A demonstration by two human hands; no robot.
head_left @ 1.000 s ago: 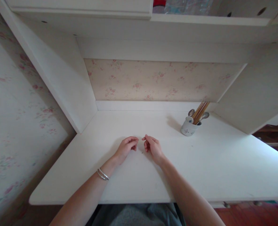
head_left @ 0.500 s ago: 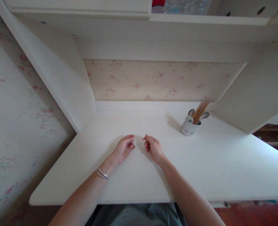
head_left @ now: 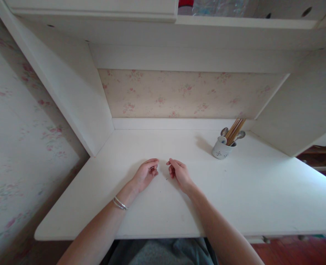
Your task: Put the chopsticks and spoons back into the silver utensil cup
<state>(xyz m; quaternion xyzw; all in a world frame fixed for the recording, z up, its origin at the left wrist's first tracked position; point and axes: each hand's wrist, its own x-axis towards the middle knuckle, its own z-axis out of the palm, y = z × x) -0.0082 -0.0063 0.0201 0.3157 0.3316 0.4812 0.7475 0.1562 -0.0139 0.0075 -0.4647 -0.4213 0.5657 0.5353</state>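
Observation:
My left hand rests on the white desk top, its fingers loosely curled and apart from one another, holding nothing. A silver bracelet circles that wrist. Facing it across a small gap is my right hand, also half curled and without anything in it. The two hands do not touch. To the right and farther back stands a white holder with small holes in its side. Wooden chopsticks and several spoons lean in it.
White side panels flank the desk, and a cabinet overhangs the back. Its uncovered section holds clear plastic and something red. Floral wallpaper shows behind. The desk's front edge lies close to my body.
Both hands have drifted very slightly closer together. Nothing else has visibly moved.

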